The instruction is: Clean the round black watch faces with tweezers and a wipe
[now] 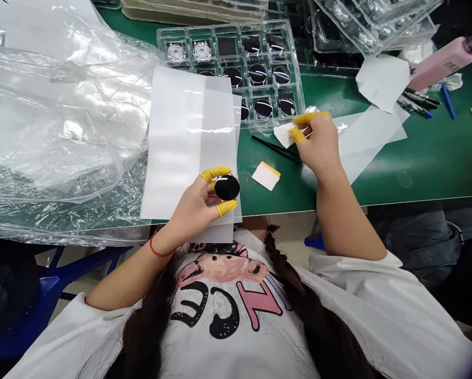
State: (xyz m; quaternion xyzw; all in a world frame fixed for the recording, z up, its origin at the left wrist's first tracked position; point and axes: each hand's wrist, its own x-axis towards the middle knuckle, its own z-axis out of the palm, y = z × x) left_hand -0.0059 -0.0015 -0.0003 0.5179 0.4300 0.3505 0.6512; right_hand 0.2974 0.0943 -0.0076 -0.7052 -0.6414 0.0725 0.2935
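Observation:
Yellow finger cots cover several fingertips of both hands. Between thumb and fingers, my left hand (198, 202) grips a round, glossy black disc (227, 188) by its edge, above the front of some white translucent sheets (192, 142). Over on the right, my right hand (318, 141) pinches a small white cloth or wipe (284, 135). Just below that hand lie black tweezers (275, 148). A small pale pad with a yellow edge (266, 176) rests on the green table between my hands.
Behind the sheets, a clear compartment tray (299, 89) holds several black discs and two pale round pieces. Crumpled clear plastic (62, 121) covers the left side. To the right are stacked clear trays (382, 23), a pink bottle (437, 63), pens (420, 102) and paper (383, 81).

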